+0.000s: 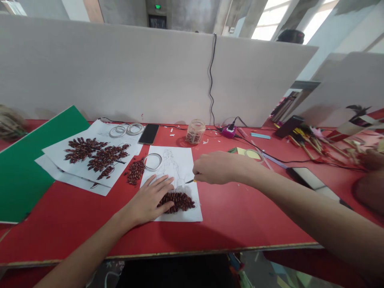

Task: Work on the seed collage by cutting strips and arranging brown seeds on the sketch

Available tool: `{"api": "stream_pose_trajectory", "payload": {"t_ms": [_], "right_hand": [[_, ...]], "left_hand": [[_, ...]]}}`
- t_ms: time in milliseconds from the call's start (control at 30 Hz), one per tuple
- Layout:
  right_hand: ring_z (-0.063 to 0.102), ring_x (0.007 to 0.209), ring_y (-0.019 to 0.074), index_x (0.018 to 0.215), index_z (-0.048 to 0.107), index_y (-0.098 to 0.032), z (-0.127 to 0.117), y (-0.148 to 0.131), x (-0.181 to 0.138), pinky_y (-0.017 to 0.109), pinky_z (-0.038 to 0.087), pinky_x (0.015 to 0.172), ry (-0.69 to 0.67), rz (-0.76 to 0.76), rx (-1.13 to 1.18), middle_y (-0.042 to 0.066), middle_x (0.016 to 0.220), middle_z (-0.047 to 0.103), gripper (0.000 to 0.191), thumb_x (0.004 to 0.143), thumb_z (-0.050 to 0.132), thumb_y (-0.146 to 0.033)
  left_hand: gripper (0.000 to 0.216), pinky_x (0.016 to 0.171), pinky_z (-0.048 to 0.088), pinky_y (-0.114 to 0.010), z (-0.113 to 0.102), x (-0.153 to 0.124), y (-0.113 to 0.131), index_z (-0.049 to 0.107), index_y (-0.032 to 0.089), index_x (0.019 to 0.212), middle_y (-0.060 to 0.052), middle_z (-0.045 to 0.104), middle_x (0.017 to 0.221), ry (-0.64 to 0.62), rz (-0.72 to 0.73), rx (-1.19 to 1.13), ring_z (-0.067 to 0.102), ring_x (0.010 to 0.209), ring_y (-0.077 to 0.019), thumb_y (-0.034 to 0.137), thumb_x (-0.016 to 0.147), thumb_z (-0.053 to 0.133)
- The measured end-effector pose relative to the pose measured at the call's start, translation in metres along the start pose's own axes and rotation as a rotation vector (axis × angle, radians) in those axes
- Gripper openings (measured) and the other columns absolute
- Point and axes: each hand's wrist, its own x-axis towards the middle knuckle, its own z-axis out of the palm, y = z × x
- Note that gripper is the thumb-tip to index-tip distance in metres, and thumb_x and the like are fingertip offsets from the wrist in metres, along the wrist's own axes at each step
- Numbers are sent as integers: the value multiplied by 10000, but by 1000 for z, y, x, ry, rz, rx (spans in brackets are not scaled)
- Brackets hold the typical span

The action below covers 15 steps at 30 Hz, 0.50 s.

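A white sheet with a pencil drawing (186, 156) lies on the red table. My left hand (153, 198) rests flat on its left side, fingers spread, beside and partly over a patch of glossy red-brown seeds (181, 203) covering the lower drawing. Above the sheet's right edge, my right hand (210, 167) is closed around a small tool with a dark, blade-like tip (190, 181) and a bit of yellow; its handle is mostly hidden. The tip points left over the drawing. A loose pile of seeds (135, 172) lies left of the sheet, near a tape roll (153, 161) on its corner.
Seed-covered sheets (75, 170) overlap a green board (27, 176) at left. Behind the drawing stand a phone (149, 134), a glass jar (196, 132) and a purple power adapter (229, 131) with cables. Another person's hand (372, 160) shows at far right, near brushes and sticks.
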Motion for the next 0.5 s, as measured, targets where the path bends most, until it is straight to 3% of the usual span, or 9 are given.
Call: {"api": "stream_pose_trajectory", "payload": {"t_ms": [100,167,300,433,500], "right_hand": [[615,603,176,838,723,-139,-16,-22,-1,275,356,508,-45,22,-177,64,687,662,159,925,599,-185],[660,664,196,869,730,-142,-20,-38,0,277,380,532,-2,-11,-246,89,752,700,113,879,625,-103],[695,745,242,855,737,-176,-9,-52,6,305,426,587,111,-68,-201,107,773,716,40,822,731,-197],[679,705,221,839,734,-172,13,-27,0,302,410,587,203,-53,-97,108,774,718,74,870,687,-220],[659,660,200,817,732,-186,29,-2,-9,295,394,568,235,3,11,84,756,718,198,944,598,-256]], "left_hand": [[393,1242,225,-511,2,0,-1,561,228,1314,-73,470,1560,31,8,-4,343,1492,-267,484,1043,435],[363,1234,238,-521,4,-1,-1,562,225,1308,-79,483,1549,47,8,-9,353,1487,-271,446,1040,455],[343,1228,245,-530,4,-1,-1,546,222,1327,-87,512,1524,61,4,-30,369,1477,-271,391,1040,467],[330,1232,237,-521,1,-1,-2,546,234,1311,-66,483,1552,34,7,-53,349,1489,-259,414,1054,445],[326,1236,226,-516,0,-1,-2,546,241,1306,-54,463,1567,21,4,-60,335,1495,-254,420,1053,447]]}}
